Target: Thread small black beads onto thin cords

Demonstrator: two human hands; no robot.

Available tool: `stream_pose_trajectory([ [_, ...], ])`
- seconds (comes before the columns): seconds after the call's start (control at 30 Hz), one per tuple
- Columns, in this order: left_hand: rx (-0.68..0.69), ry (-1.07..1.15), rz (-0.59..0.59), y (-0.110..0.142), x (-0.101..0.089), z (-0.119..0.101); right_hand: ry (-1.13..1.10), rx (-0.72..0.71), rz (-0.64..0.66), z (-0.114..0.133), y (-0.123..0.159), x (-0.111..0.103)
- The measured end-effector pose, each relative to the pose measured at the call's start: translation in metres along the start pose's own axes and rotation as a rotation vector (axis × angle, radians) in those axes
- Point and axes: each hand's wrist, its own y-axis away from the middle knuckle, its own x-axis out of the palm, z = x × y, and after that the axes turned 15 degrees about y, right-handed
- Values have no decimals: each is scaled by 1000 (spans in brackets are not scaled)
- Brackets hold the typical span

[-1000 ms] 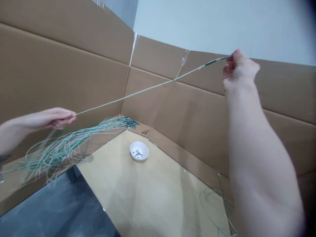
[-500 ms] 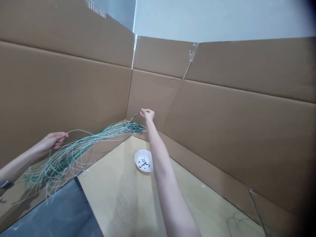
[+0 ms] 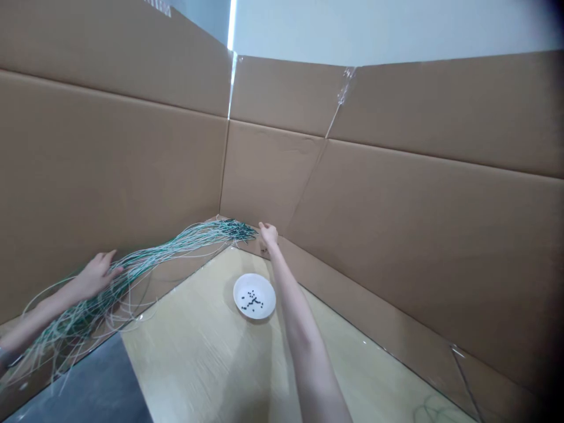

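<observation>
A long bundle of thin white and green wires [image 3: 176, 244] lies along the foot of the left cardboard wall. Its dark green tips [image 3: 240, 230] are gathered in the corner. Over the loose, tangled end is my left hand [image 3: 94, 275], its fingers apart and no wire gripped between them. Just right of the dark tips, my right hand [image 3: 268, 234] has its fingers curled together; whether something small is between them cannot be made out. A white bowl [image 3: 240, 299] with several tiny dark pieces [image 3: 253, 301] stands on the tabletop, left of my right forearm.
Tall cardboard walls [image 3: 396, 235] enclose the pale wooden tabletop [image 3: 194, 352] at the back and sides. A dark grey mat [image 3: 97, 388] covers the front left. Faint green strands [image 3: 434, 410] show at the lower right.
My left hand has released the wire it pinched and spread its fingers. My right hand has come down, and the wire it held up now lies lower among the bundle.
</observation>
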Motion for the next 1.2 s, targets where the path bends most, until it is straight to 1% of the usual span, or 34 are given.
stream_pose_trajectory([
  [0.1,38,-49,-5,9,-4,-2,105,-74,70,-22,18,-22],
  [0.17,81,29,23,16,1,-11,182,-95,143,-45,41,-35],
  [0.2,88,109,65,20,7,-18,223,-91,186,-58,54,-40],
  [0.27,68,298,206,27,26,-34,301,-60,272,-81,82,-43],
  [0.3,52,387,308,30,40,-44,329,-49,315,-90,96,-42],
  [0.37,30,530,481,37,73,-66,364,-46,384,-103,119,-36],
  [0.43,92,667,585,44,107,-88,382,-67,404,-109,136,-27],
  [0.5,202,850,611,50,139,-110,396,-91,385,-111,149,-20],
  [0.57,245,937,619,53,165,-127,405,-110,350,-113,159,-19],
  [0.63,257,1012,643,54,185,-140,411,-126,306,-117,170,-23],
  [0.7,232,1093,686,52,203,-147,417,-136,247,-124,182,-31],
  [0.83,109,1217,807,47,239,-160,431,-143,126,-139,204,-50],
  [0.9,69,1255,833,46,259,-169,437,-144,86,-146,212,-56],
  [0.97,50,1281,815,46,277,-178,440,-141,51,-153,216,-61],
  [1.07,35,1291,740,43,296,-189,440,-129,-14,-158,219,-69],
  [1.13,30,1278,677,40,304,-192,439,-127,-76,-158,220,-75],
  [1.2,32,1255,610,37,307,-193,439,-139,-139,-153,222,-81],
])
